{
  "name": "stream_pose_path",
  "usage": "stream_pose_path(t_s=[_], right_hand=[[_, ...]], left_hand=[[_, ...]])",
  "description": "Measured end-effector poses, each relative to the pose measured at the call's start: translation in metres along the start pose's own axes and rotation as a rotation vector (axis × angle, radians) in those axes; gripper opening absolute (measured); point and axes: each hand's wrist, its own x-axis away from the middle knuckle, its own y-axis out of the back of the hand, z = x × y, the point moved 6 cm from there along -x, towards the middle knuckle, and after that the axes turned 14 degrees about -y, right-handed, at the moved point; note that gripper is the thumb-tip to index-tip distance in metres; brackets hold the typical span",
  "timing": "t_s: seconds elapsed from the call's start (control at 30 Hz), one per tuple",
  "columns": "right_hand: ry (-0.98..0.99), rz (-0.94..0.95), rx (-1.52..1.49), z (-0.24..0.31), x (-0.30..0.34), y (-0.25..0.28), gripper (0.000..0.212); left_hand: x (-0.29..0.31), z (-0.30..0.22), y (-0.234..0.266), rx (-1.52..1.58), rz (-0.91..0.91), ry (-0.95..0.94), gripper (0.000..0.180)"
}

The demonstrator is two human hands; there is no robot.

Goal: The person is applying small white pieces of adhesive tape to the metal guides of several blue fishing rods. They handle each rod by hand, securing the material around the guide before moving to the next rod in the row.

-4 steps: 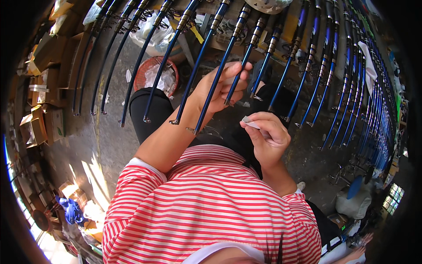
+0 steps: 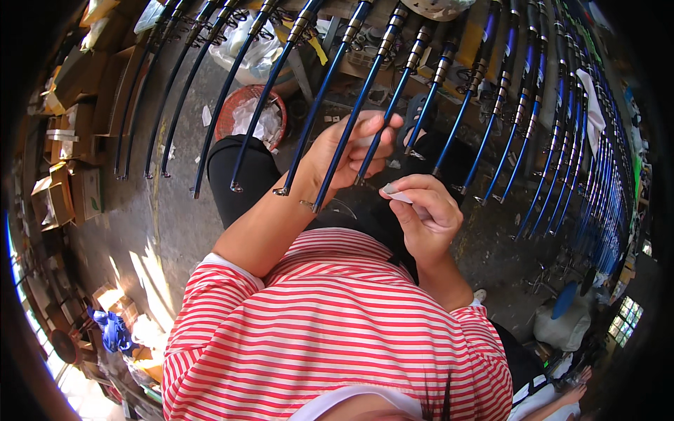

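Note:
A row of blue fishing rods hangs down in front of me, thin tip ends toward my body. My left hand (image 2: 351, 154) is closed round one rod (image 2: 395, 98) near its lower end, with its fingers curled behind the shaft. Just to the right, my right hand (image 2: 430, 214) pinches a small whitish folded scrap (image 2: 399, 196) between thumb and forefinger. The scrap looks like paper or cloth; which one I cannot tell. It is held close to that rod's tip ring (image 2: 359, 181), apart from it. Another rod (image 2: 344, 133) passes over my left wrist.
A red basket (image 2: 281, 119) with crumpled white material stands on the floor beyond my left knee. Cardboard boxes (image 2: 60, 200) line the left side. More rods (image 2: 597, 189) crowd the right, with a white cloth (image 2: 590, 105) draped among them. A blue round thing (image 2: 564, 300) stands at lower right.
The view has shifted slightly against the rods. My right hand with the scrap is a touch farther left, nearer the held rod's tip. Both grips look the same.

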Motion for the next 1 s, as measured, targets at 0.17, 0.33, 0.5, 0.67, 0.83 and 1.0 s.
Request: stream_pose_path(t_s=[0.17, 0.33, 0.5, 0.67, 0.83, 1.0], right_hand=[[0.019, 0.118, -0.049, 0.0, -0.009, -0.014, 0.013], [0.032, 0.193, -0.046, 0.002, -0.012, -0.022, 0.014], [0.032, 0.219, -0.02, 0.003, -0.012, -0.024, 0.016], [0.045, 0.229, -0.006, 0.004, -0.014, -0.025, 0.016], [0.058, 0.248, 0.013, 0.006, -0.014, -0.025, 0.015], [0.065, 0.256, 0.003, 0.007, -0.015, -0.026, 0.016]], left_hand=[[0.02, 0.001, 0.004, -0.045, -0.037, -0.018, 0.03], [0.023, -0.001, 0.002, -0.023, 0.011, -0.004, 0.029], [0.023, -0.002, 0.001, -0.007, 0.057, -0.014, 0.028], [0.024, -0.003, -0.001, -0.037, 0.042, -0.023, 0.026], [0.024, -0.003, -0.003, -0.074, 0.02, -0.01, 0.024], [0.023, -0.002, -0.001, -0.072, 0.032, -0.008, 0.023]])
